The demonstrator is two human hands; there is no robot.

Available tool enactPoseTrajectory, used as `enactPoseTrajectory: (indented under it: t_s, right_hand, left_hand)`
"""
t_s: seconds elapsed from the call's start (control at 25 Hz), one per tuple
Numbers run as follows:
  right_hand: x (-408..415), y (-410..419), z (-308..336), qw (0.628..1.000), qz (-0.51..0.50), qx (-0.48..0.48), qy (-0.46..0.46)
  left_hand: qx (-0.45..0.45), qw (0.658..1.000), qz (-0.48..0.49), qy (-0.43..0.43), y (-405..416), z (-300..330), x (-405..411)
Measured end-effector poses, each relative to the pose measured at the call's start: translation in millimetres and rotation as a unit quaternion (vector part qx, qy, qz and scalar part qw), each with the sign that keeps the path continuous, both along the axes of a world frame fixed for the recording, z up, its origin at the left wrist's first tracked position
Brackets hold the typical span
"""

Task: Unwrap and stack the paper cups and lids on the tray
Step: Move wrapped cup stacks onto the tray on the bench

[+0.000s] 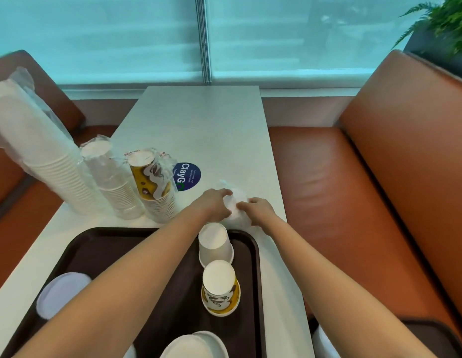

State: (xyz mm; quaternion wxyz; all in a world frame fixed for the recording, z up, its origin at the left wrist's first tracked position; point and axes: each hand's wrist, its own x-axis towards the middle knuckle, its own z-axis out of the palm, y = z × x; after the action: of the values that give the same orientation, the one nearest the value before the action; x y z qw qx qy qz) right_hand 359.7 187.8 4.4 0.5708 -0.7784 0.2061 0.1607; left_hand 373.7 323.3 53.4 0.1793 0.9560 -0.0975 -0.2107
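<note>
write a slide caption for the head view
Both hands grip a plastic-wrapped bundle beyond the tray.

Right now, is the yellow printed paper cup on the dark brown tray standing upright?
No, the yellow printed cup stands upside down, base up.

I see bare table [198, 120] beyond my hands. Left of them stand wrapped cup stacks [116, 182]. Just under them stand two upside-down cups [216, 244].

A matt dark plastic tray [100, 244] is seen on a smooth pale table [198, 130]. Paper cups [157, 184] are sheathed in clear, glossy plastic film [170, 161]. The bench [328, 182] is covered in smooth brown leatherette.
</note>
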Motion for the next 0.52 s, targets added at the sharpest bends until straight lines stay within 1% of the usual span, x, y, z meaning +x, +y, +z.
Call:
enactPoseTrajectory:
  t_s: [0.08,0.2,0.28,0.4,0.44,0.52]
  right_hand:
    - [7.8,10.2,-3.8,1.0,0.017,-0.014,-0.008]
    - [14.8,26.6,-4.7,0.999,0.021,0.046,-0.013]
    - [18.7,37.2,-7.9,0.998,0.017,0.054,-0.019]
    - [21.2,48.3,-12.6,0.998,0.036,0.039,-0.022]
    - [20.7,49.3,-11.8,0.998,0.048,0.046,-0.016]
    - [15.3,44.9,-4.1,0.996,0.067,0.065,-0.006]
  left_hand:
    - [0.04,0.999,0.011,-0.022,6.1,-6.2,3.3]
    - [0.107,0.991,0.038,-0.07,12.5,-4.9,10.0]
    - [0.163,0.983,0.04,-0.072,14.7,-1.7,14.5]
    - [0.239,0.968,0.021,-0.078,12.8,1.9,14.0]
    - [0.247,0.965,0.024,-0.081,12.6,3.1,11.9]
    - [0.222,0.971,0.048,-0.079,14.9,8.3,7.8]
